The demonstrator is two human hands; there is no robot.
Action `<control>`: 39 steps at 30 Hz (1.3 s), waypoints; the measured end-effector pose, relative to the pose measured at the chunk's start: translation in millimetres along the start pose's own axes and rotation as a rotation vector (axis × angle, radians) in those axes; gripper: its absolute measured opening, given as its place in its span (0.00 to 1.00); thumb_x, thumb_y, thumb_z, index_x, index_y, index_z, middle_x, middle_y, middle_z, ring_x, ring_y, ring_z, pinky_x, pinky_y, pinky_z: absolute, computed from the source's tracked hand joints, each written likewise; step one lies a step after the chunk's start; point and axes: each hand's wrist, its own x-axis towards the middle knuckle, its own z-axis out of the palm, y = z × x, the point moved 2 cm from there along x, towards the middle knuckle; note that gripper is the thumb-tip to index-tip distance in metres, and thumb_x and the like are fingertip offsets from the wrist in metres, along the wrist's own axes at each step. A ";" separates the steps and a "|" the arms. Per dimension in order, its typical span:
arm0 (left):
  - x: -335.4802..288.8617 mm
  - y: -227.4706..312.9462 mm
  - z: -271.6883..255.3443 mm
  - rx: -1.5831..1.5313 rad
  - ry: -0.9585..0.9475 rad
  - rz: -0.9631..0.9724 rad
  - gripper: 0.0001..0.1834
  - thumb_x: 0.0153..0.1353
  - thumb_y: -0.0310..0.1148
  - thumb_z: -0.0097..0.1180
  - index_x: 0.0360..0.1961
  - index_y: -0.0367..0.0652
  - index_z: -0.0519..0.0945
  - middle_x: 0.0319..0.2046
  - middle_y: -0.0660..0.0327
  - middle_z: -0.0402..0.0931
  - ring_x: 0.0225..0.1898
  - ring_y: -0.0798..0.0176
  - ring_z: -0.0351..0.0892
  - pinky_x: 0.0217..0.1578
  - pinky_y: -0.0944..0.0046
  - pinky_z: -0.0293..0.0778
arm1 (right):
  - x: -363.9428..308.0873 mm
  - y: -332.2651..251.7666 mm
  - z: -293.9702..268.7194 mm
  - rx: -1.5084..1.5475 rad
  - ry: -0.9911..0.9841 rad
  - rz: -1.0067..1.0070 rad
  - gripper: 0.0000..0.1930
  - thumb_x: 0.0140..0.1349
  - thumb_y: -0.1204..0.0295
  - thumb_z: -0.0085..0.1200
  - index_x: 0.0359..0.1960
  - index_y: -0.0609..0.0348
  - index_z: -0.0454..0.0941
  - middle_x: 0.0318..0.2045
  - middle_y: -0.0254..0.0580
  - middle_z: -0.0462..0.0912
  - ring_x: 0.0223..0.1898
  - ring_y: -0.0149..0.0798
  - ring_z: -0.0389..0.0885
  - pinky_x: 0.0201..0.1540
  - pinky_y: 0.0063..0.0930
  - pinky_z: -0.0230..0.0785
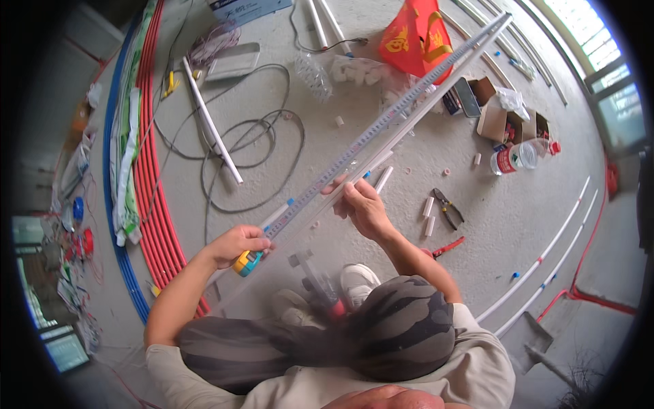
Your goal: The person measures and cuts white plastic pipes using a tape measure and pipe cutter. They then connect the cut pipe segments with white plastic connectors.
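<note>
My left hand [235,247] is closed at the near end of the measuring line, with a teal and yellow tape measure [247,263] just beneath its fingers. From there the pulled-out metal blade [354,146] slants up to the far right. A long white pipe [429,105] lies right alongside the blade. Thumb and fingers of my right hand [364,208] are closed round this pipe, roughly midway along it. A short white pipe with a blue end [278,215] shows beside my left hand. Part of what my left palm grips is hidden.
Pliers [447,208] and a red-handled tool [448,247] lie right of my arm. Beyond are a bottle [521,158], open cardboard boxes [501,126] and a red bag [419,41]. A grey cable [300,146] loops across the floor; red pipes [150,170] run along the left.
</note>
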 end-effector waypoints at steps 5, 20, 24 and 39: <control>0.3 -39.9 2.4 -0.199 -0.148 -0.022 0.18 0.72 0.33 0.58 0.57 0.31 0.77 0.47 0.47 0.86 0.47 0.54 0.88 0.51 0.57 0.83 | 7.3 4.6 -38.7 -0.021 0.075 0.031 0.16 0.82 0.58 0.46 0.55 0.57 0.76 0.42 0.36 0.81 0.36 0.30 0.75 0.39 0.28 0.67; 46.1 -18.3 5.4 0.011 -0.016 0.033 0.08 0.72 0.32 0.60 0.41 0.39 0.75 0.40 0.51 0.85 0.36 0.62 0.88 0.38 0.62 0.86 | 39.1 -9.4 -93.9 0.087 0.227 0.059 0.11 0.82 0.62 0.45 0.51 0.53 0.76 0.38 0.31 0.80 0.37 0.28 0.80 0.39 0.25 0.75; 59.5 -30.1 -4.6 0.030 -0.002 0.092 0.10 0.72 0.34 0.61 0.39 0.39 0.76 0.38 0.53 0.85 0.35 0.64 0.87 0.38 0.62 0.84 | 27.4 -26.7 -85.6 -0.141 0.235 0.134 0.16 0.80 0.62 0.49 0.61 0.55 0.73 0.45 0.35 0.82 0.45 0.30 0.84 0.42 0.27 0.76; 66.3 -25.5 -20.5 0.005 -0.032 0.081 0.11 0.72 0.36 0.61 0.41 0.38 0.79 0.36 0.59 0.82 0.39 0.67 0.85 0.40 0.64 0.81 | -164.6 -100.3 -238.6 -1.927 0.710 0.465 0.54 0.50 0.53 0.76 0.78 0.54 0.59 0.80 0.60 0.52 0.80 0.64 0.51 0.79 0.57 0.46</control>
